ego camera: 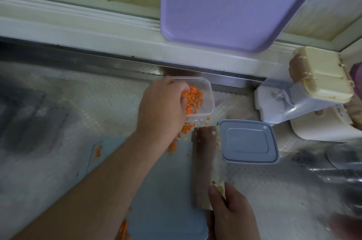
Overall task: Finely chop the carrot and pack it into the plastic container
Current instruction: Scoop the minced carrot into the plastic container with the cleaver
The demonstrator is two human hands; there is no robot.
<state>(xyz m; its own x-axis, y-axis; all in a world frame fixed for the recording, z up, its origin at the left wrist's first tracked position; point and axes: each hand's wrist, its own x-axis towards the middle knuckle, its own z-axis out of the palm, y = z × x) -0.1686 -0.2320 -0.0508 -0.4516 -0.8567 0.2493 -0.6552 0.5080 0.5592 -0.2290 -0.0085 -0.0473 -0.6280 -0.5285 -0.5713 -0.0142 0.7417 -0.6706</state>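
The left hand [162,106] reaches into the clear, thin-walled rectangular plastic container [205,90], its fingers curled down over a heap of finely chopped orange carrot bits [194,98]; whether they pinch any cannot be told. More carrot bits [185,129] lie scattered on the pale grey-blue smooth plastic chopping board [166,190], just in front of the container. The right hand [231,212] grips the handle end of a broad, flat rectangular steel cleaver [204,161], thumb lying along the blade, which rests on the board with small carrot specks stuck to it. Beside the blade sits a grey-blue rounded-rectangle plastic lid [248,141], on the textured, translucent-covered worktop [98,102]. A lilac plastic tray [225,4] leans upright against the wall behind. A cream hinged plastic box [321,75] stands at the right.
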